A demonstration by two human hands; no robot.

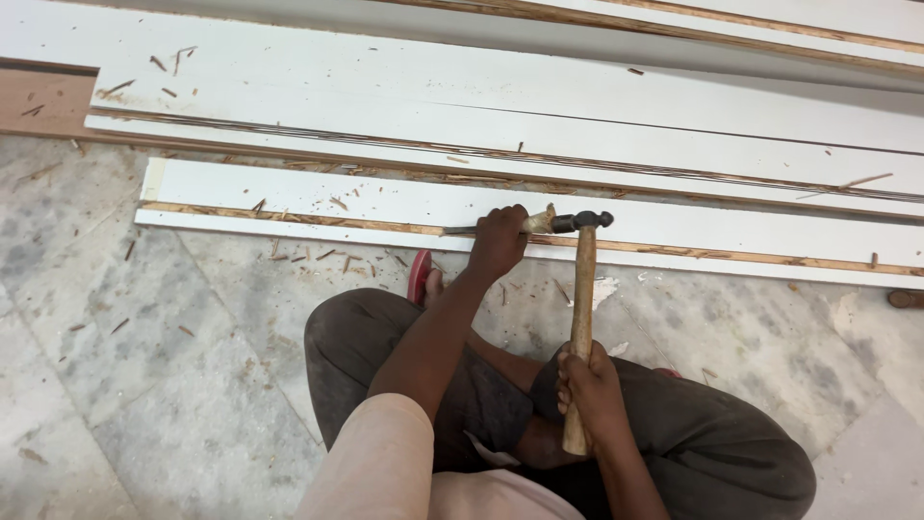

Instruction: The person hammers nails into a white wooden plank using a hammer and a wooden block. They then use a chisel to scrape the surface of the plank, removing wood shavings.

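Squatting on a grey marble floor (173, 385), knees in dark trousers spread left and right near the bottom of the view. Left hand (498, 241) wrapped tight around a chisel (500, 227), fingers fully curled over it so only the frayed wooden butt shows at the right of the fist and the thin metal blade at the left. Blade lying flat along the brown wooden strip (289, 218) set in the near white board (385, 202), tip seemingly touching the strip, though hard to be sure at this size. Right hand (589, 385) closed in a firm grip low on the handle of a hammer (581, 289), handle running almost straight away toward the board, dark metal head right at the butt of the chisel, touching it or just short of touching. More long white boards (577, 106) stacked beyond, running left to right across the far half of the scene. Wood splinters (327, 255) scattered over the near board and the floor just beside it. Red sandal (419, 276) poking out beside the left knee, near the board's edge.
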